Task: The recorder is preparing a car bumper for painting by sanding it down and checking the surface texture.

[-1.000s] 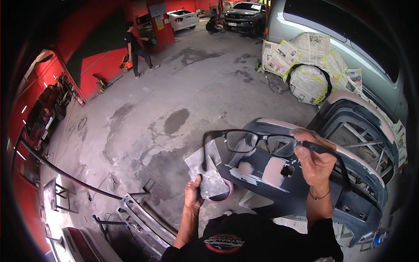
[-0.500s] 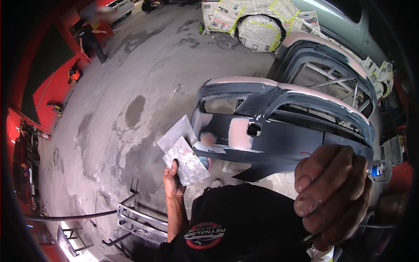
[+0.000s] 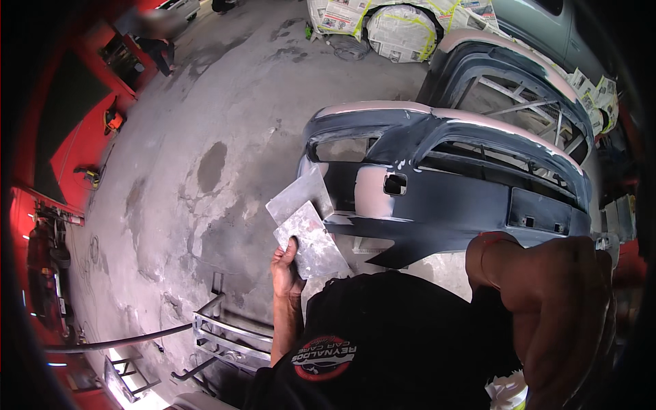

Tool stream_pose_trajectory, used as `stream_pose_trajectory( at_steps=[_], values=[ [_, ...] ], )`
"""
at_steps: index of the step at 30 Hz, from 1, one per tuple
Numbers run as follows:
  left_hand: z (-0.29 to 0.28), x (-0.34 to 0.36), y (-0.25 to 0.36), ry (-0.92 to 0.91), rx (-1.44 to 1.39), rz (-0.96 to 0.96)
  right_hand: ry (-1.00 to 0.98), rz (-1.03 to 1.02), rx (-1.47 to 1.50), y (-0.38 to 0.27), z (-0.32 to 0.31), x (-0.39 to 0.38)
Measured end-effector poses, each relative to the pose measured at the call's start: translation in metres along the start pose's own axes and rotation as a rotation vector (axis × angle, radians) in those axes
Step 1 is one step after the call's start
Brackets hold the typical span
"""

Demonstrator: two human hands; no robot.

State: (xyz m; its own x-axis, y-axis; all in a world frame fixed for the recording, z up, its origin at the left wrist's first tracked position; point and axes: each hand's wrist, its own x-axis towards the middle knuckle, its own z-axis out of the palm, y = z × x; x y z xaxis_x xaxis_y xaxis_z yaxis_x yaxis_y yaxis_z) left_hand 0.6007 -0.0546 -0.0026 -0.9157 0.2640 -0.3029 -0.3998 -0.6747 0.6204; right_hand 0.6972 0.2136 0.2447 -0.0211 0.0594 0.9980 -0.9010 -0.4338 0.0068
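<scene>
Left hand (image 3: pixel 287 269) gripping two flat plates (image 3: pixel 311 240) as right hand (image 3: pixel 562 307) looms close to the camera

The left hand is holding the plates out in front of the body, its thumb pressing on the nearer one and its fingers curling in behind. The two plates are overlapping at an angle — the nearer one showing pale, blotchy smears, the farther one looking plainer and greyer. From this view they are covering part of the left end of a dark bumper (image 3: pixel 451 225), though whether they are touching it I cannot tell.

The right hand is filling the lower right, bending down past the black shirt (image 3: pixel 410 328). Its fingers are running out of clear sight, so I cannot tell how far they are opening or what they are holding.

The bumper is showing a pink patch (image 3: pixel 374 193) beside a square hole. A second bumper (image 3: pixel 493 56) is standing behind it, near a vehicle (image 3: pixel 536 31) whose wheel is wearing a newspaper covering (image 3: pixel 403 34). A metal frame (image 3: pixel 232 327) is sitting left of the left forearm — on the stained floor (image 3: pixel 157 225).
</scene>
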Motion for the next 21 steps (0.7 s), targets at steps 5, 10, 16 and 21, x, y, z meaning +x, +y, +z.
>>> stream_pose_trajectory(
  at_steps=[5, 10, 16, 21],
  values=[
    [-0.008, 0.004, -0.011, 0.008, 0.008, -0.044, -0.05, 0.064, -0.031, 0.025, 0.007, 0.012],
    [-0.005, 0.002, -0.01, -0.073, 0.003, -0.093, -0.18, 0.217, -0.205, 0.023, 0.016, 0.008],
    [0.017, 0.005, -0.004, -0.164, -0.027, -0.065, 0.108, 0.307, -0.657, 0.063, 0.012, -0.012],
    [0.031, 0.005, 0.013, -0.434, -0.235, -0.069, 0.372, 1.388, -0.181, 0.069, -0.033, -0.164]
  ],
)
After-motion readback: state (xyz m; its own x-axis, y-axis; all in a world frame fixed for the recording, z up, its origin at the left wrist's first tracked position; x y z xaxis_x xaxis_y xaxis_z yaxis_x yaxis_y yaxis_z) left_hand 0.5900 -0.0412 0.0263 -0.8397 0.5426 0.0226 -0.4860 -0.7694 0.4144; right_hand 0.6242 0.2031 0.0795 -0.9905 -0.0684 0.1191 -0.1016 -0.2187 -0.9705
